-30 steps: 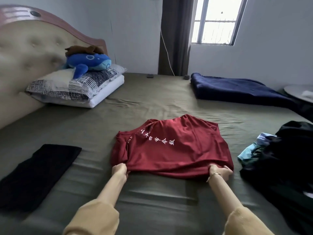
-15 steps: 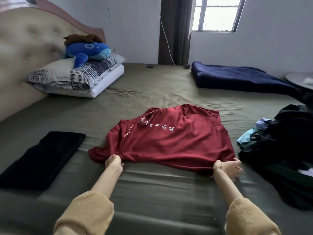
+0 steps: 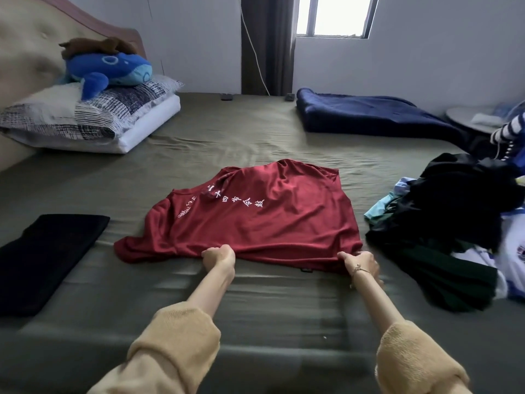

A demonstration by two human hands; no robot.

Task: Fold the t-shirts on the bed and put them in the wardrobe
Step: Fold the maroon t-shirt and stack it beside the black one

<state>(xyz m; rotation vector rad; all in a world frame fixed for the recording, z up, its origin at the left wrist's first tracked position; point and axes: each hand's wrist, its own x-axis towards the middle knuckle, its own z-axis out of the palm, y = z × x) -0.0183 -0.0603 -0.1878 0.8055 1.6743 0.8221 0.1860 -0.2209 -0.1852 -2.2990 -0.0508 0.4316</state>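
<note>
A dark red t-shirt with white lettering lies spread on the olive bed sheet in the middle of the bed. My left hand grips its near edge, left of centre. My right hand, with a thin bracelet at the wrist, grips the near right corner. One sleeve trails out to the left. A folded black garment lies flat at the left. A heap of unfolded clothes, mostly black with light blue and white pieces, sits at the right.
Stacked pillows with a blue plush whale lie against the padded headboard at the far left. A folded navy blanket lies at the far right. A small round table stands beyond the bed's right side. No wardrobe is in view.
The left sleeve has spread out to the left. My left hand has shifted right along the near edge, and both hands still grip the shirt.
</note>
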